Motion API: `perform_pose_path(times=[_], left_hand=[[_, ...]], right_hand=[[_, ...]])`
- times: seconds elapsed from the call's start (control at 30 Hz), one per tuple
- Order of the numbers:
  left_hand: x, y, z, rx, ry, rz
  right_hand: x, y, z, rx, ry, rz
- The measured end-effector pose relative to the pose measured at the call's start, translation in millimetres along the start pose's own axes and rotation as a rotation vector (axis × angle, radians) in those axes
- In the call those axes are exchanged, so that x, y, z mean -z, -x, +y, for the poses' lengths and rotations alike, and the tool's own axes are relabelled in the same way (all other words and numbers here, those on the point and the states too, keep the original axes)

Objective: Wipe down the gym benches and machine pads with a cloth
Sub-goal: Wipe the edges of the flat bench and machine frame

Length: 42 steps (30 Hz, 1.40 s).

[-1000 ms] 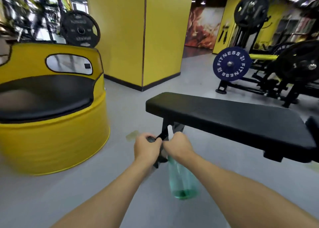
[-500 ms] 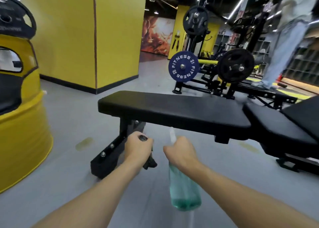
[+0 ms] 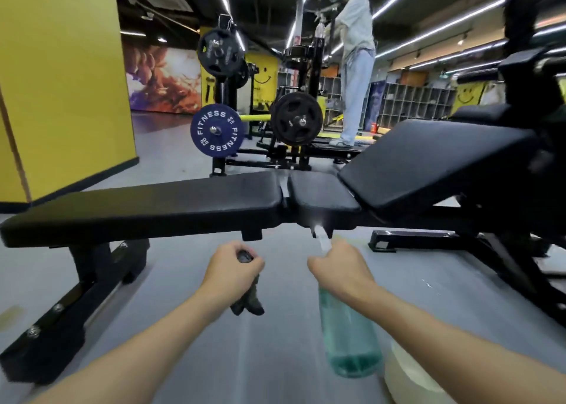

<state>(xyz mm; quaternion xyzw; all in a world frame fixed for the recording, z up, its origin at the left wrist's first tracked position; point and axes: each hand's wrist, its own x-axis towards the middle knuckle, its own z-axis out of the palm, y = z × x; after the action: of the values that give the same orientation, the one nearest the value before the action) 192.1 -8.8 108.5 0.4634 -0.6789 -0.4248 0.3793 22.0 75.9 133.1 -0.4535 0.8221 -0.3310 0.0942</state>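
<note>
Near bench point(image 3: 159, 207) edge, hands point(image 3: 228, 266) point(image 3: 340, 269) grip cloth point(image 3: 248, 299), bottle point(image 3: 349, 336)

Long ceiling light strips point(image 3: 441, 29) across the upper right give bright, even light — they flare white. The black bench pad point(image 3: 183, 201) at centre carries a soft sheen, with dim shadow beneath. A small hot glare sits on the spray bottle point(image 3: 349, 327) nozzle. Edges bow (wide-angle lens): the yellow pillar point(image 3: 61, 82) at left leans, and the lower corners smear.

Dark cloth point(image 3: 248, 299) bunched, hanging from L hand point(image 3: 228, 269); black flat bench point(image 3: 153, 207) pad level, just beyond.
</note>
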Motion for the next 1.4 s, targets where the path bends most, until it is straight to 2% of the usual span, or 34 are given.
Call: perform_pose_path(times=[0.2, 0.43, 0.47, 0.6, 0.83, 0.9, 1.0, 1.07, 1.33, 1.4], left_hand=[[-64, 22, 55, -0.108, -0.031, -0.084], [-150, 37, 134, -0.319, -0.083, -0.138], [-193, 42, 163, -0.358, -0.096, -0.164], [-216, 41, 186, -0.393, -0.081, -0.218], [-299, 47, 223, -0.463, -0.083, -0.305], [-323, 49, 223, -0.454, -0.087, -0.347], [-358, 52, 216, -0.425, -0.101, -0.385], [-380, 52, 207, -0.395, -0.103, -0.412], [-446, 49, 148, -0.240, -0.134, -0.504], [-455, 46, 133, -0.194, -0.147, -0.510]], right_hand=[[65, 5, 46, -0.041, -0.023, 0.023], [151, -11, 112, -0.049, -0.063, 0.232], [186, -17, 146, -0.071, -0.103, 0.285], [215, -20, 161, -0.076, -0.196, 0.350], [277, -28, 252, -0.216, -0.266, 0.492], [278, -31, 278, -0.284, -0.296, 0.420], [261, -37, 316, -0.334, -0.380, 0.172], [243, -40, 341, -0.377, -0.403, 0.093], [167, -55, 419, -0.455, -0.291, 0.153], [148, -62, 435, -0.486, -0.101, 0.141]])
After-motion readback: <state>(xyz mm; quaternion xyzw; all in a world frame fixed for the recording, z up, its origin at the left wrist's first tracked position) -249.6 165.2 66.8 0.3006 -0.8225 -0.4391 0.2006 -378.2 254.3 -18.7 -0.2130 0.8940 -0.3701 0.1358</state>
